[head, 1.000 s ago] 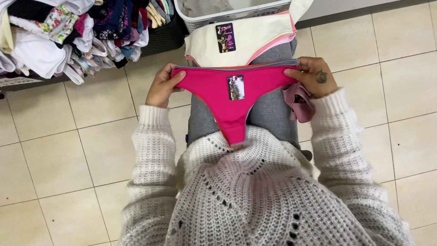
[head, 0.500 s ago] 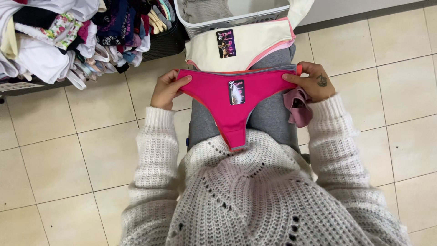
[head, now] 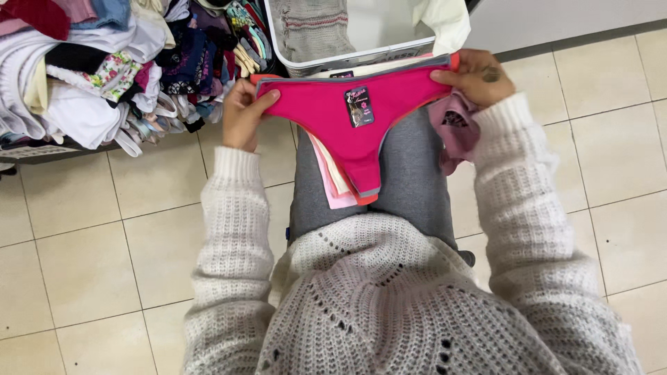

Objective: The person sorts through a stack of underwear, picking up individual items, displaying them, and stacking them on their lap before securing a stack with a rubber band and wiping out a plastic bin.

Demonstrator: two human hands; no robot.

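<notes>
While the left hand (head: pixel 243 114) pinches 1 corner of the pink underwear (head: pixel 347 118), the right hand (head: pixel 479 76) grips the other, over the white basket (head: pixel 326 59).

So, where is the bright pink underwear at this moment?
In the head view it is at upper centre: the bright pink underwear is stretched between the left hand and the right hand, over the grey-trousered lap, just below the white basket.
</notes>
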